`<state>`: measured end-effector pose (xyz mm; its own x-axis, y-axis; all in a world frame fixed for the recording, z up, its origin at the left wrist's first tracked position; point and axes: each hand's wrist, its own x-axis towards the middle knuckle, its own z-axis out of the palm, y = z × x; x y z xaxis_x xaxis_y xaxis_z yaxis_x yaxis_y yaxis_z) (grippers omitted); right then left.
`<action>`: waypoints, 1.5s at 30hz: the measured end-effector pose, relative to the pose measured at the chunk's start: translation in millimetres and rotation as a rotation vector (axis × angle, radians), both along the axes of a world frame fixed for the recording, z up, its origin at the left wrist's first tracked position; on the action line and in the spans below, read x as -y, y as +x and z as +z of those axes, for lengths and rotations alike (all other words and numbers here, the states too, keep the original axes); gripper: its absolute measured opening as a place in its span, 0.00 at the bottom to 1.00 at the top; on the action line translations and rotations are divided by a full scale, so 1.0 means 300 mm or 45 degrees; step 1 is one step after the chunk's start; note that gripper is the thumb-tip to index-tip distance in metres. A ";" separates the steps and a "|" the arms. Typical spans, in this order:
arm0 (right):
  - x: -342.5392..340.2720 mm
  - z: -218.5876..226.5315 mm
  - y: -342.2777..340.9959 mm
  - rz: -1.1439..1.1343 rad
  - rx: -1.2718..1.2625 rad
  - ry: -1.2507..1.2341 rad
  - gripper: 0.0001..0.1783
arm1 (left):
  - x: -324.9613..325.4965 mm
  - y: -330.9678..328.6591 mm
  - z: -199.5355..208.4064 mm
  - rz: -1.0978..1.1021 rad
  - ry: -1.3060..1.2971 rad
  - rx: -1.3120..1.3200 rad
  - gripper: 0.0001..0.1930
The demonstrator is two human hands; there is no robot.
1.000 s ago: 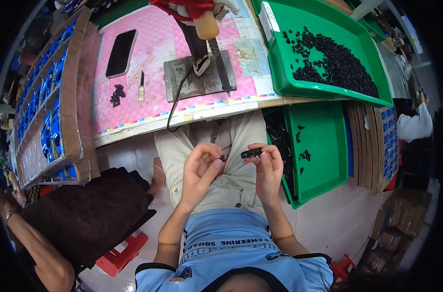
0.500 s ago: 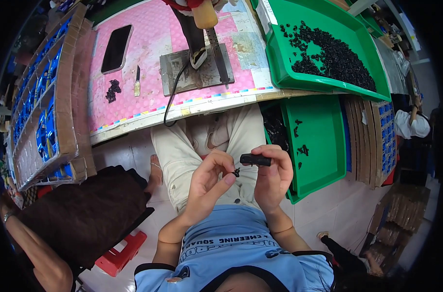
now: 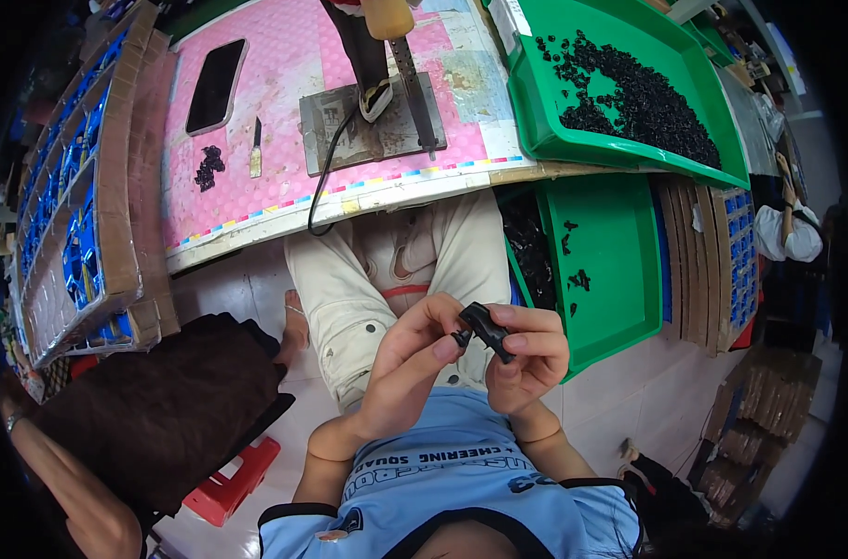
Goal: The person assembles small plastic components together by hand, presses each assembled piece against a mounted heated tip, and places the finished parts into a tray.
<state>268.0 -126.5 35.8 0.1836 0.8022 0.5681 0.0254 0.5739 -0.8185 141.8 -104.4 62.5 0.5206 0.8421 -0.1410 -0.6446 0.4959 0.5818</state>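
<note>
Above my lap, my right hand (image 3: 528,359) grips a black oblong plastic part (image 3: 486,332), tilted with its far end toward the left. Close against that end, my left hand (image 3: 413,349) pinches a small black piece (image 3: 461,338) between thumb and fingertip. The two pieces meet or nearly meet; fingers partly cover the contact, so I cannot tell if they are joined. Ahead, on the pink-covered table (image 3: 284,56), a press-like tool with a wooden handle (image 3: 387,19) stands on a metal plate (image 3: 326,158).
A green tray (image 3: 619,154) of small black pieces sits at the table's right. Below it, another green tray (image 3: 619,279) holds several black parts. A phone (image 3: 216,86), a knife (image 3: 256,154) and a black pile (image 3: 209,169) lie on the table. Boxes of blue parts (image 3: 88,214) stand left.
The black oblong part has turned from level to slanting and come nearer the small piece. Both hands have moved closer together and slightly lower.
</note>
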 end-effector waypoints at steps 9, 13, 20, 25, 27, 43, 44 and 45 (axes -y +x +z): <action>-0.002 -0.013 -0.003 0.008 -0.032 0.024 0.09 | 0.007 0.010 0.002 0.037 -0.026 0.035 0.05; -0.005 -0.011 -0.009 0.027 -0.142 0.003 0.09 | 0.015 0.016 0.004 0.033 -0.085 0.061 0.05; 0.000 -0.017 -0.004 0.009 -0.108 -0.004 0.09 | 0.014 0.013 0.002 0.018 -0.109 0.089 0.06; 0.011 0.000 -0.003 -0.043 0.062 -0.056 0.13 | 0.013 0.009 -0.005 0.006 -0.093 0.090 0.06; 0.001 -0.007 0.003 0.005 0.031 0.030 0.10 | 0.017 0.006 -0.003 -0.023 -0.098 0.078 0.06; 0.000 0.002 0.021 0.116 0.025 0.189 0.10 | 0.019 0.003 -0.001 -0.047 -0.021 0.058 0.07; -0.003 0.008 0.022 0.114 0.025 0.188 0.10 | 0.020 0.001 -0.004 -0.075 -0.019 0.082 0.07; -0.009 0.021 0.023 0.069 0.157 0.208 0.07 | 0.020 -0.001 -0.006 -0.101 -0.017 0.105 0.07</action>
<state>275.0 -123.8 42.0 0.0642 0.7045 0.7068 0.0852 0.7018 -0.7073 141.5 -110.3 60.6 0.5962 0.7959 -0.1056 -0.6483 0.5548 0.5214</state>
